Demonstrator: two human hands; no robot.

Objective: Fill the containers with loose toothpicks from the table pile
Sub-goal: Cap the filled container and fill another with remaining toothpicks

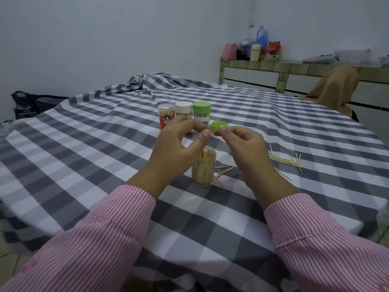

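An open clear container point(203, 167) packed with toothpicks stands upright in the middle of the checked tablecloth. Just above and behind it, my left hand point(181, 142) and my right hand point(242, 142) are raised with thumbs and fingertips pinched toward each other. Whether anything is held between them is too small to tell. A green lid point(220, 125) lies open side up on the cloth just beyond the fingertips. Loose toothpicks point(284, 160) lie scattered to the right of the container, with a few more toothpicks point(225, 170) beside its base.
Three closed toothpick containers stand in a row behind the hands: a red-labelled clear container point(166, 115), a white-capped container point(184, 109) and a green-capped container point(202, 112). A person in a tan head covering point(334, 87) sits at the far right. The table edge point(357, 226) drops off at the right.
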